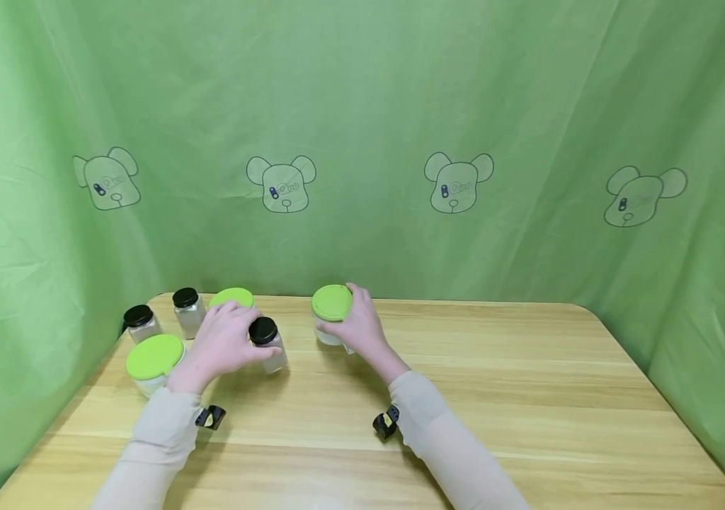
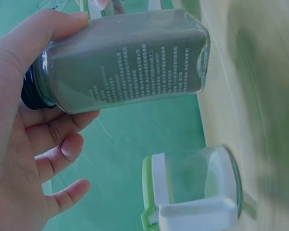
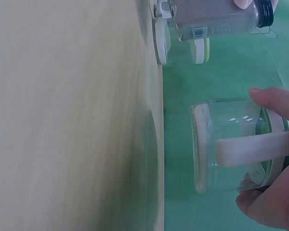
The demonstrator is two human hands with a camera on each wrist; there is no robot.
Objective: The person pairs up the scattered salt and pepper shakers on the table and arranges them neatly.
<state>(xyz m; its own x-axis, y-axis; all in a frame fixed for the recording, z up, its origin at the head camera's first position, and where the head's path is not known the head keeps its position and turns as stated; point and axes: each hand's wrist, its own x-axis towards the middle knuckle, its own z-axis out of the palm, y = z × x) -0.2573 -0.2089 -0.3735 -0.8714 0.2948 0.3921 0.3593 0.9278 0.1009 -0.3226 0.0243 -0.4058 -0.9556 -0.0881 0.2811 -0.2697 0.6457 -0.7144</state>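
My left hand [image 1: 225, 340] grips a square glass spice jar [image 2: 130, 62] by its neck, just under the black lid [image 1: 263, 330]. Greyish powder fills this jar, and white print covers one side. To its right, my right hand [image 1: 359, 326] holds a round glass jar [image 3: 229, 144] around its green lid [image 1: 332, 303]. That jar is see-through, with a white handle [image 3: 250, 149] down its side. A gap shows between its base and the tabletop in the right wrist view. Behind my left hand stands another green-lidded jar [image 1: 232, 296], partly hidden by the fingers.
Left of my left hand, a green-lidded jar [image 1: 155, 356] stands beside my wrist. Two black-lidded spice jars, one at the back [image 1: 188, 312] and one near the left edge [image 1: 142, 324], stand beyond it. A green curtain [image 1: 362, 241] surrounds the wooden table [image 1: 528, 397].
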